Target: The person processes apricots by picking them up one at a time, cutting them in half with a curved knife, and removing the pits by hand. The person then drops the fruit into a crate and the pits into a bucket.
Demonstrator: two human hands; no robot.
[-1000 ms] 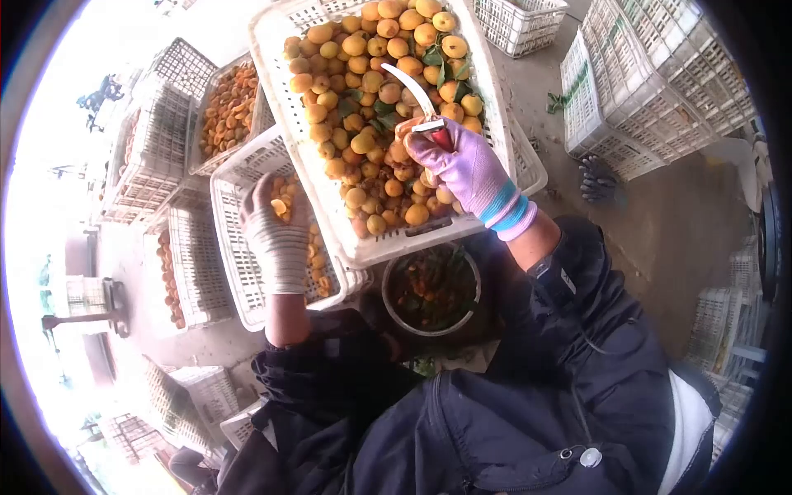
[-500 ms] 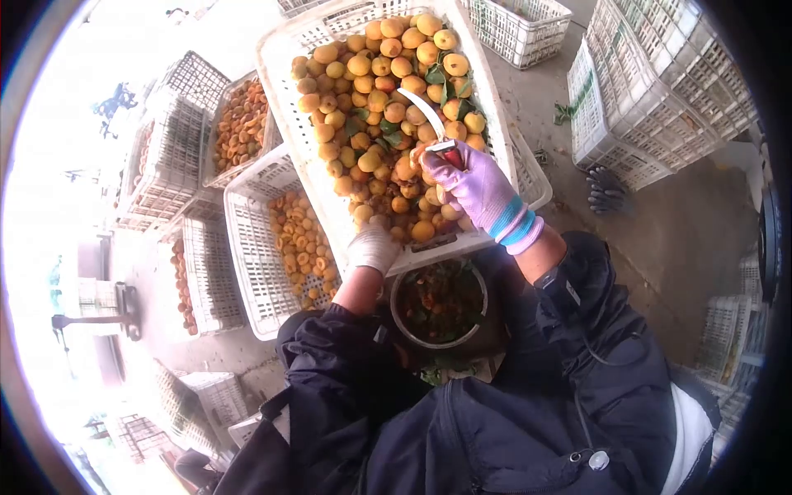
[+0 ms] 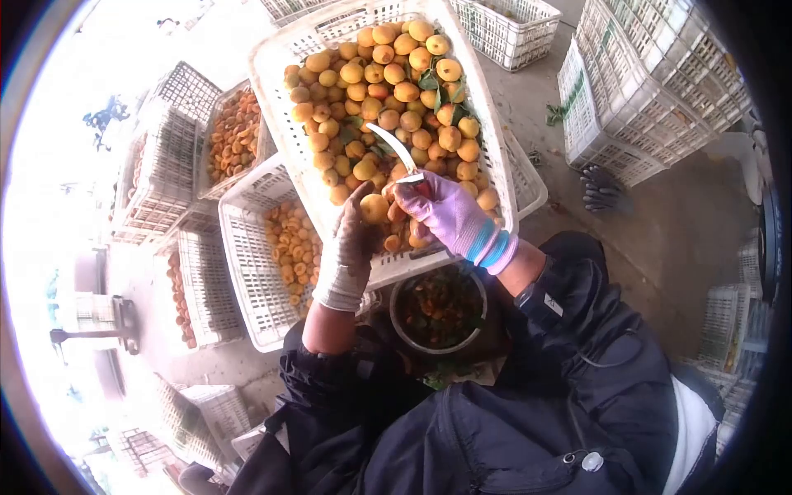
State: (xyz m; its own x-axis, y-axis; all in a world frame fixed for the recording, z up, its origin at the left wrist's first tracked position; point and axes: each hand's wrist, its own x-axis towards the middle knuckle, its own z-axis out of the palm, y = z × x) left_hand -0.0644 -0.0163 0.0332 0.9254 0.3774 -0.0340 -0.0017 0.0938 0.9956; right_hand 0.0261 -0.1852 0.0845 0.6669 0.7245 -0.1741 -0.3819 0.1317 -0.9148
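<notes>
In the head view my left hand [image 3: 348,252], in a stained white glove, holds an apricot [image 3: 374,209] between thumb and fingers, over the near part of a white plastic crate [image 3: 270,111]. Beside it, my right hand [image 3: 450,216], in a purple glove with a blue band, grips a knife [image 3: 393,145] with a curved blade pointing up and left. The knife's handle is mostly hidden in the fingers. Many whole apricots [image 3: 396,73] and a few green leaves [image 3: 429,81] fill the crate.
Below the crate is a round bucket [image 3: 395,323] with dark scraps. At left, another crate [image 3: 247,285] contains halved apricots [image 3: 290,243], with stacked crates [image 3: 161,161] behind. More crates [image 3: 631,107] stand at right, with dark gloves [image 3: 602,190] on the floor.
My left hand has come up out of the pile with an apricot in it. My right hand, with the knife, has moved left and slightly down towards it.
</notes>
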